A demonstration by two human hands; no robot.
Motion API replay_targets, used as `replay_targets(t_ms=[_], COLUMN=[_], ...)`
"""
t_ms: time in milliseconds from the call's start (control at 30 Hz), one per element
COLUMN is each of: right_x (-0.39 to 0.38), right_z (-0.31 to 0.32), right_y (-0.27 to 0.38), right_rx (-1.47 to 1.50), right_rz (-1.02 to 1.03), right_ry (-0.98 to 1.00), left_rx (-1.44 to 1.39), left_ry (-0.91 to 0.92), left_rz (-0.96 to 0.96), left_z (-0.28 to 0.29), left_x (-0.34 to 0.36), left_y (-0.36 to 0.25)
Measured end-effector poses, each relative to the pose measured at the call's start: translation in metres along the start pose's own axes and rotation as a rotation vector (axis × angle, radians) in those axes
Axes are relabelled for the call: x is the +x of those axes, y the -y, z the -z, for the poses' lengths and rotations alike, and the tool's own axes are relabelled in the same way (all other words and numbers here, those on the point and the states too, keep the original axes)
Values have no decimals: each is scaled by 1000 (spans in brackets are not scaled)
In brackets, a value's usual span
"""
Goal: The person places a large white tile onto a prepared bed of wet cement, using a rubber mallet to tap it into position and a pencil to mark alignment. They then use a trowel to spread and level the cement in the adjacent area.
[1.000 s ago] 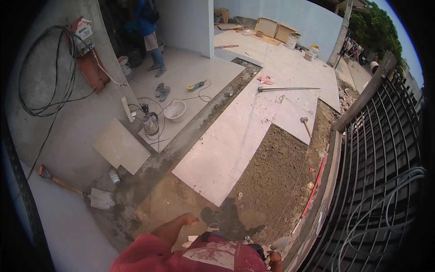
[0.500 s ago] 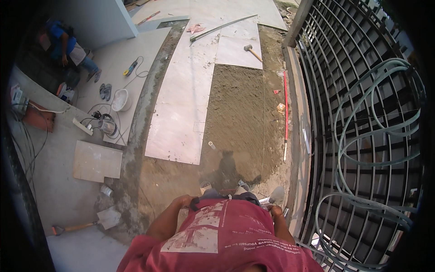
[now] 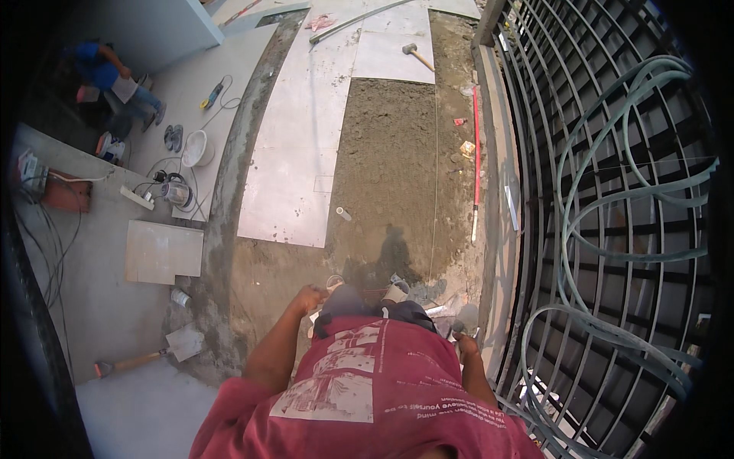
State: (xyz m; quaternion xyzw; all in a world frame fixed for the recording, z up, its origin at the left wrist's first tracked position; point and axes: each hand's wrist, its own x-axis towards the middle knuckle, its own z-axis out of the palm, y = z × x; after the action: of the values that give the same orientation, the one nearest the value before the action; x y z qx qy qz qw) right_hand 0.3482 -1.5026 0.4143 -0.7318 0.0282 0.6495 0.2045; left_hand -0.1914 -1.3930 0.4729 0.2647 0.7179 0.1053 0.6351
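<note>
My left hand (image 3: 310, 298) hangs beside my dark trousers at the lower centre, its fingers loosely bent and apart, with nothing visible in them. On my other side, my right hand (image 3: 466, 339) is closed round something grey that I cannot make out, beside pale debris by the trousers. In front of my feet lies rough wet mortar (image 3: 386, 130), with a small pale cylinder (image 3: 343, 213) on it. Pale large tiles (image 3: 287, 168) border the mortar on the left and top, with a rubber mallet (image 3: 419, 56) and a long metal straightedge (image 3: 356, 19) on them.
A dark metal grille (image 3: 612, 191) with coiled hose runs along the right, beside a red bar (image 3: 475, 153). At left are a shovel (image 3: 183, 342), tile piece (image 3: 153, 249), white bucket (image 3: 197, 148), machine with cables (image 3: 176, 191), and a co-worker in blue (image 3: 107, 69).
The view has swung rightward and down onto my body and the mortar. My left hand has lifted slightly forward. The co-worker is bent over further.
</note>
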Motion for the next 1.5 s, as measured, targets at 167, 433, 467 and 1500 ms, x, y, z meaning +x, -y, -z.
replay_targets(t_ms=[167,433,467,1500], right_x=[-37,15,15,8], right_z=[2,23,17,-27], right_y=[22,1,4,332], right_rx=[-25,193,170,51], right_rz=[33,96,76,222], right_ry=[-49,-32,-29,-137], left_rx=[124,195,154,234], left_ry=[-19,1,4,11], left_rz=[56,140,112,-180], left_z=[-8,18,22,-35], left_x=[-26,-14,-13,201], left_y=[8,34,32,-319])
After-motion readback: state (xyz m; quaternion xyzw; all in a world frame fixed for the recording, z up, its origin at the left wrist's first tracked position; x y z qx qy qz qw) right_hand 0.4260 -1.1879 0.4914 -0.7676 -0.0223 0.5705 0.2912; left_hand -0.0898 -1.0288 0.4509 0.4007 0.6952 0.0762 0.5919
